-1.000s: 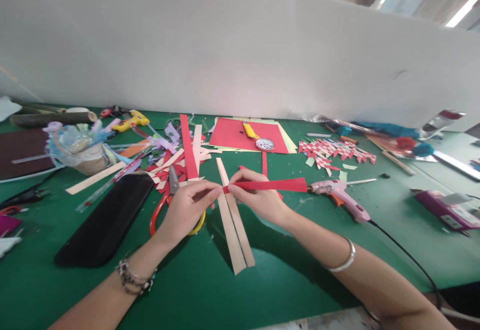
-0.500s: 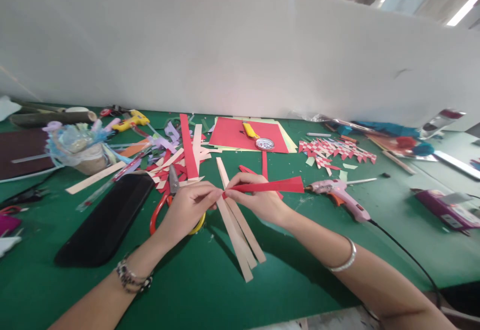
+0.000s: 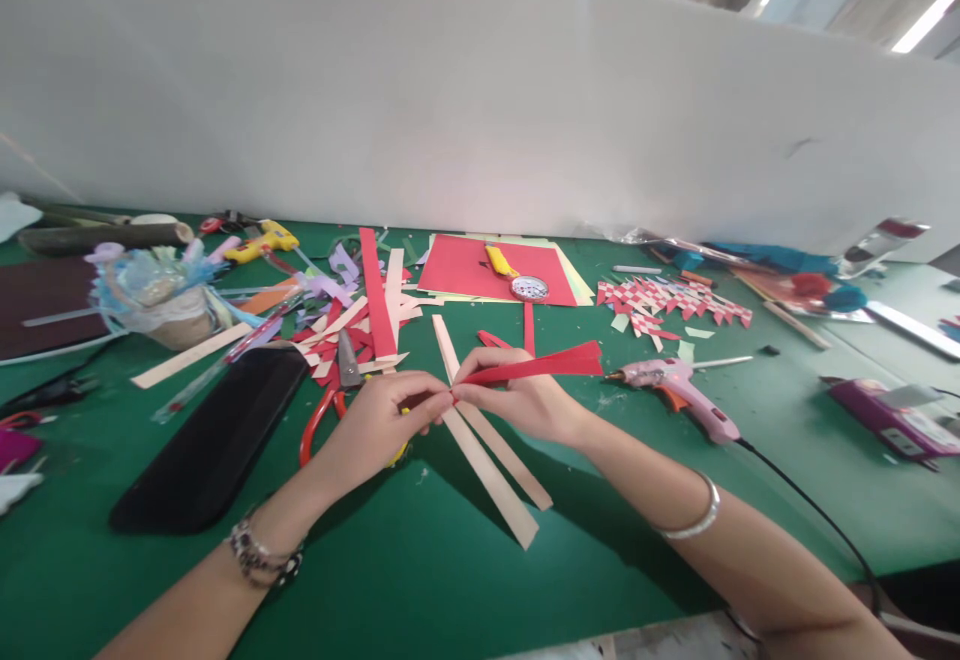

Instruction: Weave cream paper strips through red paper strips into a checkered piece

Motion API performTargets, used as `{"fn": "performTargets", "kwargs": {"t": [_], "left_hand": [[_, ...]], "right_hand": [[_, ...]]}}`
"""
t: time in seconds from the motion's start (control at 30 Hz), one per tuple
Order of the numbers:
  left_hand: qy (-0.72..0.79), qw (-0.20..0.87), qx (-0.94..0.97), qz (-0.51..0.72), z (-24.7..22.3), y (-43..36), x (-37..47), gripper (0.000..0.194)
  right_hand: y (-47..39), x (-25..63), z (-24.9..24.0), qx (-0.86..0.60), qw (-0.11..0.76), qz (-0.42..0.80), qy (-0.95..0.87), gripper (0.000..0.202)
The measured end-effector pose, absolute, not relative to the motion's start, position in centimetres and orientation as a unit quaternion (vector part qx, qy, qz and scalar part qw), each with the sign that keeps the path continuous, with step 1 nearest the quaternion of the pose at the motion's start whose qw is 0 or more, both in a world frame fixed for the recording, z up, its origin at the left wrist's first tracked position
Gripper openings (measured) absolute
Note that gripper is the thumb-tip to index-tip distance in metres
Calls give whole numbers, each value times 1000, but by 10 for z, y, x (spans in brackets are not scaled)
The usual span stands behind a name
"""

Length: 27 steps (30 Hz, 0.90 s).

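Both of my hands meet over the middle of the table, pinching a piece of interlaced paper strips. Red paper strips (image 3: pixel 547 366) run off to the right across my right hand (image 3: pixel 521 402), whose thumb and fingers are closed at the crossing. Cream paper strips (image 3: pixel 499 485) hang from that crossing toward me, and another cream end points away. My left hand (image 3: pixel 401 418) grips the crossing from the left, thumb against forefinger. Scissors (image 3: pixel 347 365) with red and yellow handles lie partly hidden beneath my left hand. The folds at the crossing are mostly covered by fingertips.
Loose red and cream strips (image 3: pixel 380 295) lie beyond my left hand. A pink glue gun (image 3: pixel 686 390) with its cord is at right. A black case (image 3: pixel 217 440) lies left. Behind are red paper sheets (image 3: pixel 457 265), a small round-dial object (image 3: pixel 529 288) and checkered woven paper pieces (image 3: pixel 675 298).
The cream strips' near ends have swung to the right and a little up. My left hand has shifted slightly right, and the red strips' far end has tilted upward.
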<state>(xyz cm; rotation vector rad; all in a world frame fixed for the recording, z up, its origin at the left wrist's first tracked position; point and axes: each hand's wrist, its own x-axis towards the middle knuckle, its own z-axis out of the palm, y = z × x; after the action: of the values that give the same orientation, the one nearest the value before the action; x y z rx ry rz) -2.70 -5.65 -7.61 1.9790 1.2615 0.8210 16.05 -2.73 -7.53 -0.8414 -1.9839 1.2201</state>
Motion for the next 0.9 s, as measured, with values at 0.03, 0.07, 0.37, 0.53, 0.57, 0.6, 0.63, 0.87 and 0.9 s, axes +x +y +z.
{"fn": "performTargets", "kwargs": {"t": [0.03,0.07,0.37,0.53,0.57,0.6,0.63,0.87,0.9], "left_hand": [[477,313,761,309,-77,-57,-27,35],[476,302,767,307,-77,-57,-27,36],[465,265,792,294,-81,-59,-27,35],[466,267,795,282,-81,-60,-26,38],[462,274,797,277,-82,-60,-26,38],[457,282,799,271,-82,-60,-26,38],[452,290,801,265,-83,-60,-26,38],[460,266,800,278,-80,-57,-29,40],[466,261,795,289,-79,-57,-30,39]], "right_hand": [[-27,160,-75,-319,328,468,-756,14],[-26,160,-75,-321,331,471,-752,12],[-27,160,-77,-359,331,439,-754,11],[-32,156,-78,-357,324,455,-749,5],[-33,156,-78,-356,324,455,-750,5],[-33,156,-78,-356,324,456,-748,5],[-34,156,-78,-357,323,460,-746,5],[-30,156,-68,-335,300,493,-745,5],[-27,155,-66,-315,295,494,-755,4]]}}
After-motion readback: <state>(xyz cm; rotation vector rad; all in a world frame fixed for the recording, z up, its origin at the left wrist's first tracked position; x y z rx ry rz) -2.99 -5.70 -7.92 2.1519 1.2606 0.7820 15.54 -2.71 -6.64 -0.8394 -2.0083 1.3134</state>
